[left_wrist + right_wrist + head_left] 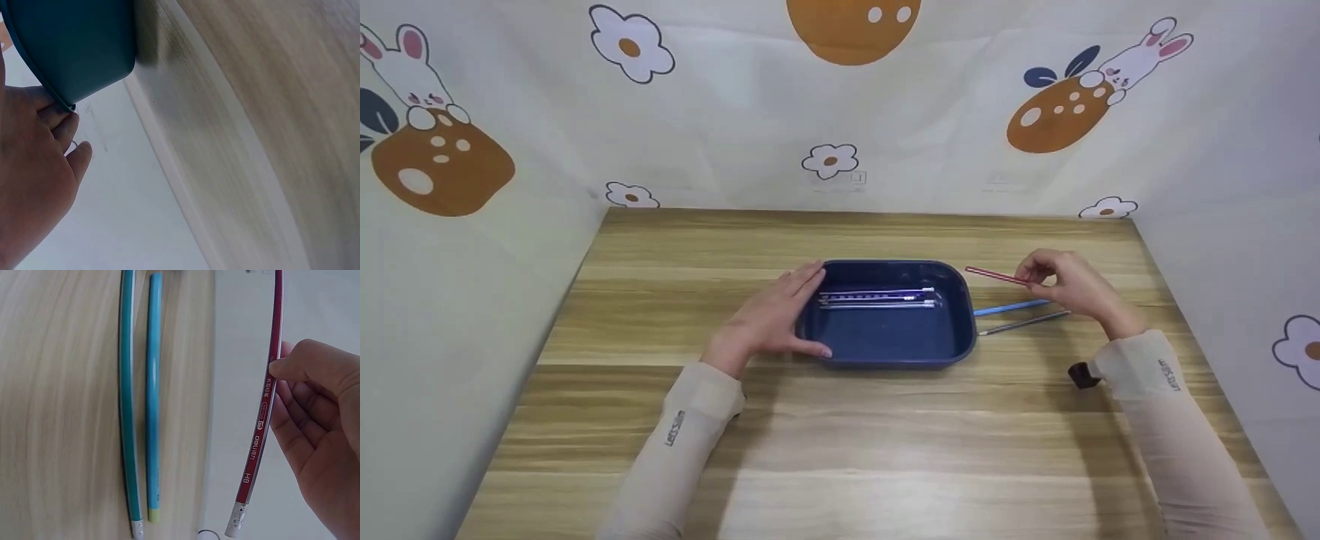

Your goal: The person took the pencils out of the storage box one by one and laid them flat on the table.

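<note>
- Red pencil (994, 275): beyond the right end of the tray, raised off the table, its left end near the tray's far right corner. In the right wrist view the metal-banded eraser lies at the end away from the tray.
- Right hand (1069, 285): thumb and fingertips pinch the red pencil along its shaft; the other fingers curl loosely behind.
- Dark-blue tray (885, 334): rests left of the red pencil, its long sides running left to right.
- Pencils inside (877, 297): several, side by side in the far half, silver ends to the right; exact count uncertain. The near half of the floor is bare.
- Left hand (772, 315): set at the tray's left end, fingers extended along the far left corner and thumb straight along the near rim, apparently to steady it.
- Blue pencil (1011, 307) and green pencil (1024, 323): on the table right of the tray, below the right hand, the green one nearer.
- Step in hand, as judged: transfer of the red pencil into the tray. The next move calls for clearing the right rim leftward, lowering the shaft parallel to the row, then loosening the pinch; two pencils remain outside.
- Wooden table (840, 457): supports all, with a printed backdrop (735, 127) rising at the far side.
</note>
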Available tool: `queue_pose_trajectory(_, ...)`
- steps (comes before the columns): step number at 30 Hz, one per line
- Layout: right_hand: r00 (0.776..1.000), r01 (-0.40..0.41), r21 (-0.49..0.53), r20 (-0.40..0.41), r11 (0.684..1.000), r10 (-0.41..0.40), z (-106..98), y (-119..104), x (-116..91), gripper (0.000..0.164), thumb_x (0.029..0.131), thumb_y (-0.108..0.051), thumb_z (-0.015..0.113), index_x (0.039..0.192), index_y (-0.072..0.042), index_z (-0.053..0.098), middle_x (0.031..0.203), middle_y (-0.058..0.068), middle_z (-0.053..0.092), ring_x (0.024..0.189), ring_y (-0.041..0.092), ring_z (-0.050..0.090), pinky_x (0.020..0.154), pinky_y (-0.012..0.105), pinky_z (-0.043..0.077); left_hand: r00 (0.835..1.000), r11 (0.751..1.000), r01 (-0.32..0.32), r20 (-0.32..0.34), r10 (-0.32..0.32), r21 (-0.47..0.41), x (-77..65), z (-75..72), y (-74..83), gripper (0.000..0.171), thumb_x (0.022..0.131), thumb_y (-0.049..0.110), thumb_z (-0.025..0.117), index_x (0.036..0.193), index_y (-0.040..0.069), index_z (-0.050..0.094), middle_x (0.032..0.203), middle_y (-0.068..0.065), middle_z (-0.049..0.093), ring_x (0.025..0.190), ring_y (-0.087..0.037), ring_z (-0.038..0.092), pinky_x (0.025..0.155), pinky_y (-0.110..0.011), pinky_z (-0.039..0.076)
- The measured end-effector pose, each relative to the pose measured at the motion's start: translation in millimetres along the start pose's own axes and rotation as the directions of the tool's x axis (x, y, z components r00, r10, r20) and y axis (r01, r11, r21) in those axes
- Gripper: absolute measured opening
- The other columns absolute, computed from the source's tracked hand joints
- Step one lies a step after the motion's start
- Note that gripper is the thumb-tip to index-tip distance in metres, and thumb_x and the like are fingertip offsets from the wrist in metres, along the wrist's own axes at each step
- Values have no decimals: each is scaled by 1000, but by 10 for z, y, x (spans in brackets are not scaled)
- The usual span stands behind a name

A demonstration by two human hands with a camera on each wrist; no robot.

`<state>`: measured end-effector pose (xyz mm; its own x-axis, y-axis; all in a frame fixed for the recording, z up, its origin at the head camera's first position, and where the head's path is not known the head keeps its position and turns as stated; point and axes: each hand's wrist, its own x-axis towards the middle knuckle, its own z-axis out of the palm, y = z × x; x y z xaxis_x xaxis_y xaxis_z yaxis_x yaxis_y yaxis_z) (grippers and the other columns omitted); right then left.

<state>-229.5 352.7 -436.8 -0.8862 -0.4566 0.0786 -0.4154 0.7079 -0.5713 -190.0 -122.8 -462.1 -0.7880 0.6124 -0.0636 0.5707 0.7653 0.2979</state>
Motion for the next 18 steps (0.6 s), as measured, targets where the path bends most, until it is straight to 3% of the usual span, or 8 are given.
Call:
queue_pose_trajectory(8, 998, -55, -40, 7, 998, 55, 25, 189, 3, 17, 81, 11, 67, 93, -1, 71, 87, 10, 70, 78, 5, 57, 73, 24, 55, 1000, 1000, 0, -3, 0, -2, 19, 4, 10, 130, 69, 79, 69, 161, 7, 12, 170, -9, 7, 157, -26, 10, 130, -42, 12)
queue_pose_trajectory(11, 998, -64, -59, 6, 996, 64, 39, 239, 4, 16, 81, 10, 68, 92, -1, 71, 86, 10, 70, 77, 6, 58, 70, 19, 52, 1000, 1000, -14, -13, 14, -8, 23, 6, 11, 129, 69, 78, 70, 160, 6, 14, 170, -11, 8, 157, -28, 12, 130, -43, 13)
queue_pose_trajectory(18, 995, -68, -147, 64, 987, 78, 157, 315, 105, 15, 81, 6, 69, 92, -4, 72, 85, 7, 70, 78, 14, 60, 68, 20, 50, 1000, 1000, -12, -7, 12, -18, 4, 1, 9, 129, 70, 77, 70, 160, 6, 12, 170, -10, 9, 157, -26, 10, 130, -42, 12)
